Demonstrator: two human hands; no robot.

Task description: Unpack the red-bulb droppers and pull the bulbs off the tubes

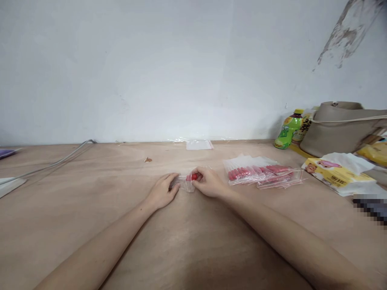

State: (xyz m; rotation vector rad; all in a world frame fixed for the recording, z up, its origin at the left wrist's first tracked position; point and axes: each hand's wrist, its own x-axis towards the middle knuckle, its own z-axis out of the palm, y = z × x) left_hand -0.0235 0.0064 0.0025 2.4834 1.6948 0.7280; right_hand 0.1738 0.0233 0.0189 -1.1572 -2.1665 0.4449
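Observation:
In the head view, a small clear plastic bag (183, 183) lies on the table between my hands. My left hand (162, 191) grips the bag's left end between thumb and fingers. At the bag's right end, my right hand (208, 182) pinches a small red object (192, 177); its exact kind is too small to make out. The red piece overlaps the bag, and my right fingers hide part of it. To the right of my right hand lies a fanned pile of clear bags (260, 171) with red pieces inside.
Flat bags (199, 145) lie by the wall. On the right stand a green drink bottle (289, 129), a beige handbag (335, 129), a yellow tissue pack (335, 173) and a blurred dark object (370, 206). A grey cable (63, 158) crosses the table's left side.

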